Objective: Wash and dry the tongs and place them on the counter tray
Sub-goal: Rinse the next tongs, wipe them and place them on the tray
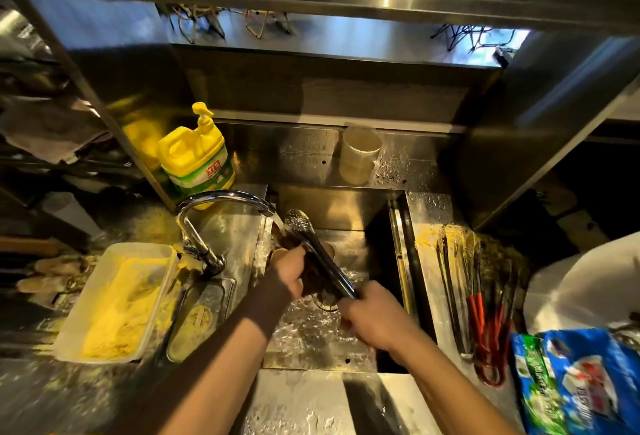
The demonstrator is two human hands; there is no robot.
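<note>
two hands (372,313) hold one tongs (317,251) under one faucet (221,206).

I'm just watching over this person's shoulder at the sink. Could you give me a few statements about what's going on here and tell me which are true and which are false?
1. Water is running from the faucet onto the tongs. True.
2. The right hand holds the handle end of the tongs. True.
3. The yellow soap bottle stands to the right of the sink. False: it stands at the back left, behind the faucet.
4. The left hand rests on the counter. False: it is in the sink, up against the tongs under the stream.
5. Red-handled utensils lie on the counter right of the sink. True.
</note>
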